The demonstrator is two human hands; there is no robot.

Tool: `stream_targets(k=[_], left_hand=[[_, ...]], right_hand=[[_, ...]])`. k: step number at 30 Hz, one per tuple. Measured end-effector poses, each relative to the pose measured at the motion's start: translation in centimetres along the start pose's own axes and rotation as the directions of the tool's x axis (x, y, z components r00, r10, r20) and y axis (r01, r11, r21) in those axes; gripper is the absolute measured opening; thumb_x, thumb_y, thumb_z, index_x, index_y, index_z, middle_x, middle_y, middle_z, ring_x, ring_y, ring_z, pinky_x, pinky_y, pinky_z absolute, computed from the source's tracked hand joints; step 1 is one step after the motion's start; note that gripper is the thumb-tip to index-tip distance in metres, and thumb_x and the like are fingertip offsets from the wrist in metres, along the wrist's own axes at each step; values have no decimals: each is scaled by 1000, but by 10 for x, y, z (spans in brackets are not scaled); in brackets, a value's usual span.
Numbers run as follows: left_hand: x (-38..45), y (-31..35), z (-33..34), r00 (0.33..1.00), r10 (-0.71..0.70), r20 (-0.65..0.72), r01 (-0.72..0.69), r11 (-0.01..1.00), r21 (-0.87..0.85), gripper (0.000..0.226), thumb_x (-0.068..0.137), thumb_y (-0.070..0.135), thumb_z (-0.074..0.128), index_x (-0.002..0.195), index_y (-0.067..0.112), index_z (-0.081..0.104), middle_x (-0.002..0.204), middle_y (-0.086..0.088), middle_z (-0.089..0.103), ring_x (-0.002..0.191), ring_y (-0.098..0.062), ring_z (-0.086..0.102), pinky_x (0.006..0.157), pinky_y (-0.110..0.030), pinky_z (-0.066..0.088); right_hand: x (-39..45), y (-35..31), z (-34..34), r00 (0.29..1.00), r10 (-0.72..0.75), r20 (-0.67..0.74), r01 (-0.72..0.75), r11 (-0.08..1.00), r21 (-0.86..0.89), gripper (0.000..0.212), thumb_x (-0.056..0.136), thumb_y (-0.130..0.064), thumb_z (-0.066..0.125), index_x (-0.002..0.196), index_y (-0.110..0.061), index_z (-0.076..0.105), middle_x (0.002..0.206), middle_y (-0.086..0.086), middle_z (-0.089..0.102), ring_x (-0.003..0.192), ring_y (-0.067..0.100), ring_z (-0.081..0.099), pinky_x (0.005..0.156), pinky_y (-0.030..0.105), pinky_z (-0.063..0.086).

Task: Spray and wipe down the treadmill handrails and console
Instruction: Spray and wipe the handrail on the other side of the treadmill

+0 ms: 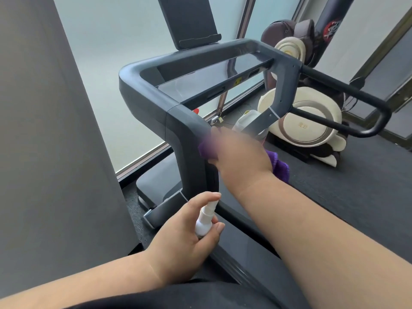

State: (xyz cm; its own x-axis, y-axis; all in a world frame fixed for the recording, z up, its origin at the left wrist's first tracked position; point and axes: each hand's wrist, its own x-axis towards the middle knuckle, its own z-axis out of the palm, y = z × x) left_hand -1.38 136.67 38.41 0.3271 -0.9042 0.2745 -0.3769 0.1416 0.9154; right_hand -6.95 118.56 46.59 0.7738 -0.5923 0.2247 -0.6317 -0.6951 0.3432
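A dark grey treadmill fills the view, with its left handrail [142, 94] bending down into an upright post [191, 157]. The glossy console panel [205, 76] spans the front, and a tablet holder [189, 21] rises above it. My right hand [238, 152], blurred by motion, holds a purple cloth [279, 166] against the inner side of the left upright. Lower down, my left hand [185, 233] grips a small white spray bottle [205, 219], its nozzle pointing up toward the post. The far right handrail [343, 90] loops round at its end.
The black treadmill belt [334, 197] runs to the right. A cream and brown massage chair [310, 121] stands beyond the right rail. A grey curtain [49, 130] hangs on the left beside frosted windows [107, 63]. A punching bag [332, 21] stands at the back right.
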Motion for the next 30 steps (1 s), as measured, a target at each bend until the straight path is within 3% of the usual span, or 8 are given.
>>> stream_targets(k=[4, 8, 13, 20, 25, 30], left_hand=[[-1, -3, -7, 1000, 17, -25, -16, 1000, 12, 49, 88, 44, 60, 129, 61, 40, 93, 14, 63, 75, -13, 61, 72, -11, 45], [-2, -7, -14, 999, 6, -40, -6, 1000, 13, 48, 87, 45, 60, 129, 61, 40, 95, 14, 63, 76, -10, 61, 71, -10, 45], [0, -8, -14, 999, 33, -42, -32, 999, 17, 50, 89, 39, 62, 129, 59, 40, 92, 13, 63, 77, -13, 61, 71, -11, 45], [-3, -6, -13, 998, 52, -34, -51, 998, 22, 50, 89, 42, 61, 131, 58, 40, 93, 14, 63, 73, -13, 62, 69, -11, 46], [-6, -16, -22, 999, 16, -39, -16, 1000, 3, 49, 89, 42, 61, 132, 54, 42, 89, 12, 63, 71, -12, 61, 69, -12, 45], [-2, -16, -20, 999, 21, -46, -20, 1000, 20, 49, 88, 43, 61, 131, 55, 41, 91, 12, 64, 77, -13, 62, 70, -11, 45]], right_hand=[[-51, 23, 6, 997, -30, -64, 27, 998, -52, 71, 86, -30, 71, 150, -19, 40, 146, 9, 49, 100, 33, 58, 81, 44, 50], [-58, 20, 9, 996, -51, -76, 43, 993, -111, 66, 88, -18, 64, 149, -16, 41, 146, 12, 49, 98, 34, 58, 81, 44, 50], [-8, -10, 5, 999, 47, 11, -45, 993, -111, 61, 104, -24, 40, 156, -10, 11, 157, 16, 28, 118, 36, 51, 95, 45, 43], [-18, 8, -4, 994, 88, 68, -91, 995, 30, 76, 94, -48, 56, 153, -15, 22, 140, 6, 47, 109, 30, 55, 86, 42, 47], [-43, 7, 3, 986, 153, 65, -143, 980, -141, 85, 93, -63, 41, 155, -8, 18, 147, 12, 42, 103, 29, 54, 85, 42, 45], [6, -19, 0, 991, 128, 44, -127, 991, -36, 82, 97, -63, 30, 155, -6, 15, 143, 14, 44, 113, 34, 52, 90, 45, 43]])
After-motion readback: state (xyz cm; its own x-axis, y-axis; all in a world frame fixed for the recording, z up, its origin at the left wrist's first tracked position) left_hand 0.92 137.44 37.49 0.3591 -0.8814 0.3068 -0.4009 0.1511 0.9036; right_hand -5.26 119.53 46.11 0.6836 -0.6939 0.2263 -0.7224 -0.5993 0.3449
